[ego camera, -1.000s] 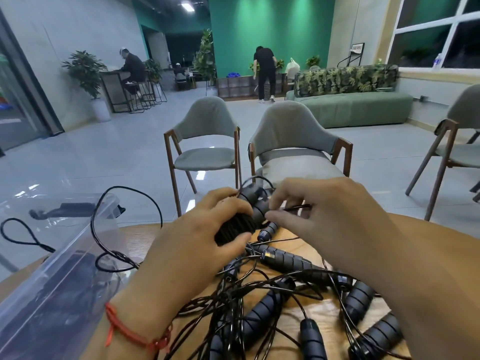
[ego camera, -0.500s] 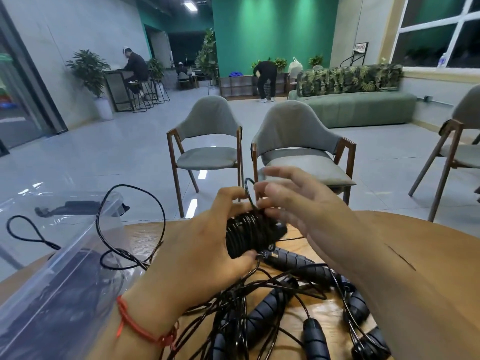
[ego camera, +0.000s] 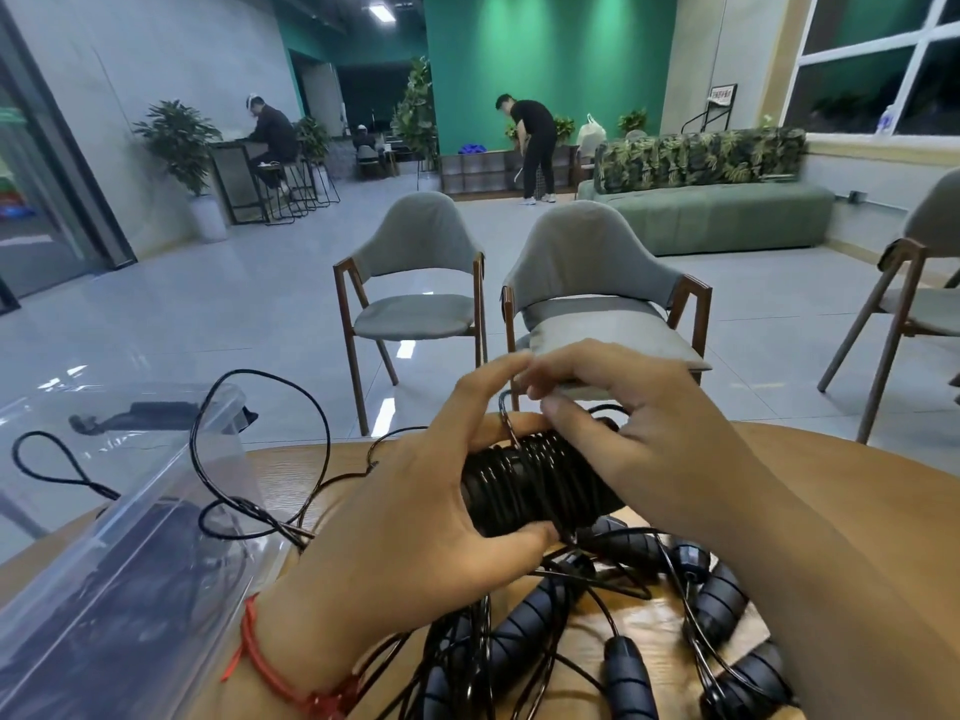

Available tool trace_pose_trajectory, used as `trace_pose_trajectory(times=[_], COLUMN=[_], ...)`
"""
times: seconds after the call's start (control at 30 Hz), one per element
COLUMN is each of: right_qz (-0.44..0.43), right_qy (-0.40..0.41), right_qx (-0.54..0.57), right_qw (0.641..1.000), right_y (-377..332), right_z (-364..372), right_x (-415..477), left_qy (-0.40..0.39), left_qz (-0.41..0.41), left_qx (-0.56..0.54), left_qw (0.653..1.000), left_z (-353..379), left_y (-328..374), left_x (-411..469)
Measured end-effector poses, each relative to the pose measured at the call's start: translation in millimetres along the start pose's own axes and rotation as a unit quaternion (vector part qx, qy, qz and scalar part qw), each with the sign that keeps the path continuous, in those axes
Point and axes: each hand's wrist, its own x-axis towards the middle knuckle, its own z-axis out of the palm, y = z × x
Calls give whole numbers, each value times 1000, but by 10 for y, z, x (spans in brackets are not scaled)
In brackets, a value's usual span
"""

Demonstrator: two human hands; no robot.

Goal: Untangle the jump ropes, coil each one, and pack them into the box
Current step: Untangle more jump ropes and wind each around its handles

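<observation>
My left hand (ego camera: 415,517) grips a tight black coil of jump rope (ego camera: 535,483) wound around its handles, held just above the wooden table (ego camera: 810,459). My right hand (ego camera: 639,428) reaches over the coil's top, and its fingertips pinch the thin cord end at the upper edge. Below the hands lies a tangle of black jump ropes (ego camera: 545,631) with several ribbed handles. A clear plastic box (ego camera: 119,553) stands at the left with dark ropes inside; one cord loop (ego camera: 260,449) hangs out over its rim.
Two grey chairs (ego camera: 592,283) stand just beyond the table's far edge, a third at the right. A green sofa and two people are far back in the room. The table's right side shows bare wood.
The coil has grown thicker and sits lower in my left hand. My right hand moved from beside the handles to above the coil, fingers now at the cord's end.
</observation>
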Motion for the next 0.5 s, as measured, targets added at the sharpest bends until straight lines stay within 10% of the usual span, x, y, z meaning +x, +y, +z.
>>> trace_pose_trajectory(times=[0.17, 0.5], right_qz=[80, 177], right_qy=[-121, -24], right_qx=[47, 248], right_qw=[988, 952], right_y=[10, -71], right_z=[-108, 56], right_x=[7, 23], left_qy=[-16, 116], left_qz=[40, -25], left_qx=[-15, -42], left_qw=[999, 992], left_z=[-19, -94], left_y=[6, -108], left_x=[-15, 11])
